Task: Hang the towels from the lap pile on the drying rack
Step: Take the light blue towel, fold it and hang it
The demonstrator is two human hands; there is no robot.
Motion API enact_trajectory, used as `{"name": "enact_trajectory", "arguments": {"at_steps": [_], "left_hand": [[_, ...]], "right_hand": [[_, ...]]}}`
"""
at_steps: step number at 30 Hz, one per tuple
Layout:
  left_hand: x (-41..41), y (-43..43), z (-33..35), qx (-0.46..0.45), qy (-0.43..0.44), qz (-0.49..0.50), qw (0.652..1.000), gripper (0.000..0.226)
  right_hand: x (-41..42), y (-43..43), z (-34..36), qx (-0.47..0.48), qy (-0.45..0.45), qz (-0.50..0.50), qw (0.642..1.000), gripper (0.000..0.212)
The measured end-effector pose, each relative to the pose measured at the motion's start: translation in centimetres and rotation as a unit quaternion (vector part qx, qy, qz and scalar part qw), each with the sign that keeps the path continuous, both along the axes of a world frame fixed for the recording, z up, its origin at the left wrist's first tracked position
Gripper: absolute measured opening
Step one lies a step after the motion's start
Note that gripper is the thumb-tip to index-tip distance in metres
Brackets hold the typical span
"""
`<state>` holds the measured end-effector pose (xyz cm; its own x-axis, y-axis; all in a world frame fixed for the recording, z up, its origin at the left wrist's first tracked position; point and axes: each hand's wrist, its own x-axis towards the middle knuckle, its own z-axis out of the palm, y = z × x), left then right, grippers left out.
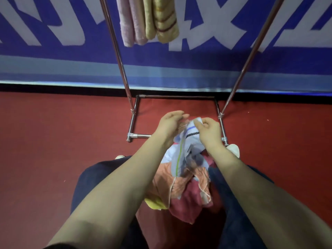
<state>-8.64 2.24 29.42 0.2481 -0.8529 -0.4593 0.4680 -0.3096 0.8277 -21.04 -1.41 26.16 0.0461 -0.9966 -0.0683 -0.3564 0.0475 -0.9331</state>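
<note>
A pale blue-white towel [181,155] with a green stripe and a dark braided band is lifted above my lap. My left hand [170,123] pinches its upper edge on the left. My right hand [208,128] grips the same edge on the right. Below it the lap pile [186,191] holds orange, red and yellow towels between my dark trouser legs. The chrome drying rack [125,83] stands just ahead, its base frame on the floor. A pink towel [131,24] and a yellow striped towel [163,20] hang from its top at the upper middle.
Red carpet [53,141] covers the floor around the rack's base. A blue banner [215,60] with white lettering runs along the wall behind. My shoe tips [233,148] show near the rack's right foot.
</note>
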Motion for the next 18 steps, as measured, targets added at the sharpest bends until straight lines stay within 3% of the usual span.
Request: {"name": "enact_trajectory", "arguments": {"at_steps": [6, 11, 14, 16, 18], "left_hand": [[-0.9, 4.2, 2.9, -0.070, -0.169, -0.101, 0.978, 0.057], [-1.2, 6.2, 5.2, -0.160, -0.366, -0.108, 0.910, 0.070], [-1.3, 6.9, 7.4, -0.200, -0.446, 0.018, 0.872, 0.039], [-1.1, 7.5, 9.5, -0.199, -0.439, 0.084, 0.872, 0.014], [-0.8, 8.0, 11.8, -0.206, -0.414, 0.108, 0.880, 0.008]], "right_hand": [[0.5, 1.4, 6.2, 0.052, -0.111, -0.024, 0.992, 0.025], [0.7, 3.7, 11.6, 0.089, -0.273, 0.047, 0.957, 0.021], [0.9, 4.5, 14.5, 0.081, -0.333, 0.054, 0.938, 0.013], [0.8, 5.1, 16.7, 0.076, -0.358, 0.009, 0.930, 0.025], [0.2, 5.7, 18.6, 0.057, -0.349, -0.002, 0.936, 0.036]]}}
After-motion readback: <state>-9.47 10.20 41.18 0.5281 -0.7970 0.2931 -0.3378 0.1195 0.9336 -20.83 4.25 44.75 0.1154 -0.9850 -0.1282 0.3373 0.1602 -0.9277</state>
